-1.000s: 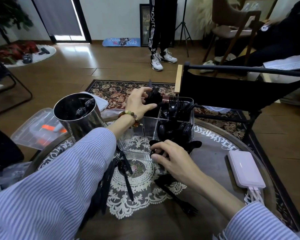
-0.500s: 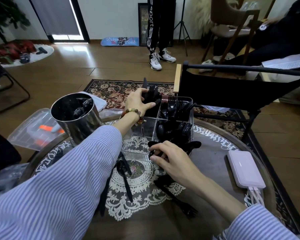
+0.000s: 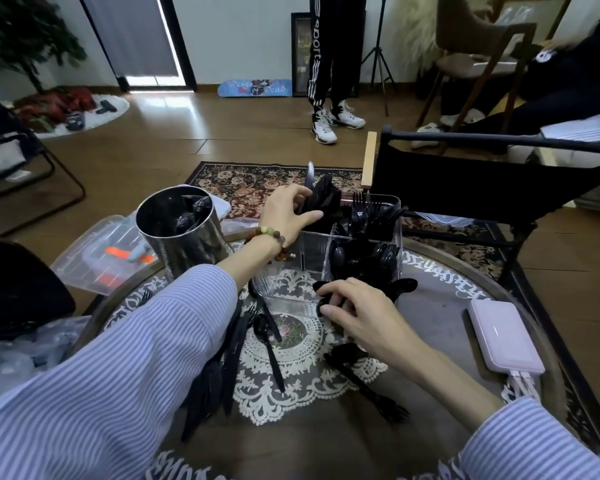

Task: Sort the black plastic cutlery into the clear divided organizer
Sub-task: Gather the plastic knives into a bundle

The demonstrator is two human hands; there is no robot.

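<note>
Steel canister (image 3: 184,233) beside a clear lidded box (image 3: 97,258), pink power bank (image 3: 504,336) on lace-doilied (image 3: 291,379) round table (image 3: 447,306)

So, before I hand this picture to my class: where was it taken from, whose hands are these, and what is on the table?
A camera worn on a person's head looks down at their own two bare hands. The left hand grips a bunch of black plastic cutlery above the clear divided plastic organizer. The right hand pinches black pieces at the organizer's near edge. More black cutlery lies loose on the white lace doily. Beside it stand a shiny metal cylinder and a pink power bank.
</note>
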